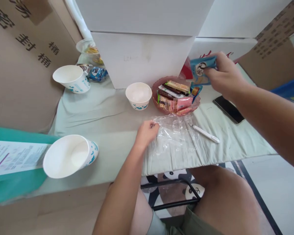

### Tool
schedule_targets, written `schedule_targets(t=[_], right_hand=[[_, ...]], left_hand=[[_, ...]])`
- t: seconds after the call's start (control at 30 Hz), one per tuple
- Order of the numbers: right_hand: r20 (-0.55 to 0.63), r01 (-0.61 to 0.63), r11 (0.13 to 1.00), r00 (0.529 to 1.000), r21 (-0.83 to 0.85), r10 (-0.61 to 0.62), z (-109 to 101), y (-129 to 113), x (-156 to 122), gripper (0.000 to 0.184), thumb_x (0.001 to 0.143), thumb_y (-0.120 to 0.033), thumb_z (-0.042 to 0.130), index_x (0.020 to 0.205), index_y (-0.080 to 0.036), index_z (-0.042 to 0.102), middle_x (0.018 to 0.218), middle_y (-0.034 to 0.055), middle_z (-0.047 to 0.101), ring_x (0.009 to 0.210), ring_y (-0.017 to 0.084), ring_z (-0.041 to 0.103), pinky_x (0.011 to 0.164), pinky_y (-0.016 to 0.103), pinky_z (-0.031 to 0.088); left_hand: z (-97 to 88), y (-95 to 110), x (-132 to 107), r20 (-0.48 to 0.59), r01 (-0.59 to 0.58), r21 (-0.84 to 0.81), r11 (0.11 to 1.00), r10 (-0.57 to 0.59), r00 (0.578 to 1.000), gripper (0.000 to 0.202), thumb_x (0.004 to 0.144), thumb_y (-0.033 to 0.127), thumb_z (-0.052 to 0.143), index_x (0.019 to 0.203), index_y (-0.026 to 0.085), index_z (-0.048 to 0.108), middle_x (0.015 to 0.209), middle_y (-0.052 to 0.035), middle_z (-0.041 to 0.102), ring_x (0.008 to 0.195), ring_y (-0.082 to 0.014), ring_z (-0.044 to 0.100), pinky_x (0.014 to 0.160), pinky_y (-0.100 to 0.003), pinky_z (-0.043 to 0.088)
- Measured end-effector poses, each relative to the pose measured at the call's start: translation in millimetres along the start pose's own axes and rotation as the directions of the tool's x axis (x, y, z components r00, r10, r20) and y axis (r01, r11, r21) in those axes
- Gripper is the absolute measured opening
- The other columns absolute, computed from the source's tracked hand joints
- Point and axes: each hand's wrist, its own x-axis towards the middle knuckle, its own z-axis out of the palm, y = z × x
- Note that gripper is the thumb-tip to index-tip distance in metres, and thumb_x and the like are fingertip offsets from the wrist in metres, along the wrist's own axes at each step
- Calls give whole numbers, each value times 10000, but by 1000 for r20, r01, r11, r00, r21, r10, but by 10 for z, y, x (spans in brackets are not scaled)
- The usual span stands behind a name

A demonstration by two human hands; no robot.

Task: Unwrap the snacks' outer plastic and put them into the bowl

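Note:
My right hand [224, 71] grips a blue snack packet [201, 69] above the right rim of a pink bowl [155, 98]. Inside that bowl lie several wrapped snack bars [177, 86] and pink packets [184, 103]. Fingers curled, my left hand [147, 131] pinches the left edge of a clear plastic bag [173, 132], which lies crumpled on the cloth in front of the bowl. To the bag's right is a white pen-like tool [205, 133]. A small white paper bowl [138, 95] stands just left of the pink one.
Two paper tubs [72, 78] [70, 156] stand at the left beside a green package [17, 163]. Behind them are blue packets [98, 74] and a clear cup [87, 47]. White boxes [147, 58] line the back, cardboard boxes [22, 71] the sides. A phone [229, 109] lies under my right forearm.

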Motion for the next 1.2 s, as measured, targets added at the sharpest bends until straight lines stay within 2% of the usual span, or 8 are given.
schedule_targets(t=[0.13,0.33,0.4,0.5,0.63,0.97,1.1,1.2], right_hand=[[281,350,886,922,-303,-268,267,-378,14,361,920,-188,600,1275,-231,652,1223,78,660,1148,270,608,1079,530,451],[448,339,856,882,-390,-146,355,-589,-54,372,846,-310,758,1202,-213,706,1220,131,701,1219,426,619,1035,681,479],[315,393,857,903,-333,-291,188,-508,-331,281,959,-299,582,1211,-219,677,1226,148,694,1235,390,619,1047,644,497],[163,577,812,813,-90,-559,66,-188,-1009,127,950,-298,572,1025,-255,665,1016,98,754,959,286,726,883,506,598],[444,693,716,616,87,-650,299,419,-1940,510,888,-479,688,1328,-241,594,1383,155,680,1283,390,646,974,585,583],[332,496,852,785,170,-523,458,971,-2498,140,930,-192,567,953,-276,677,1182,56,792,1284,329,669,1065,609,512],[200,387,884,874,261,-442,427,982,-2521,131,887,-180,578,904,-282,659,1050,41,810,1231,320,699,1108,615,474],[87,226,892,956,392,-281,428,974,-2539,134,935,-219,539,905,-282,653,949,39,791,1135,282,737,1032,541,550]], left_hand=[[9,3,9,34,0,-6,1000,0,999,217,766,313,520,584,204,478,558,33,402,597,-131,406,576,-261,259],[-25,30,-48,31,6,-8,1000,-5,999,207,782,297,549,597,203,541,555,17,491,606,-147,494,592,-254,347],[-77,41,-64,47,2,10,1000,-2,999,203,793,286,545,609,203,558,559,12,513,608,-154,522,598,-258,370],[-150,22,-70,59,17,14,1000,-18,998,195,803,284,544,627,204,572,559,10,531,587,-160,555,586,-264,383],[-197,-54,-70,58,26,-64,998,-22,998,171,808,298,552,670,203,585,656,-7,638,542,-146,587,579,-270,425],[-516,-272,-122,-277,128,142,982,-85,957,77,806,285,638,850,224,625,745,-43,683,674,-196,621,692,-334,489],[-600,-130,-544,-510,-97,318,943,256,821,395,760,267,736,1114,186,581,1132,-106,674,980,-239,633,927,-410,508],[-496,43,-926,-129,-472,257,843,514,848,212,861,369,661,1003,213,641,1045,-63,718,1023,-225,666,979,-390,523]])
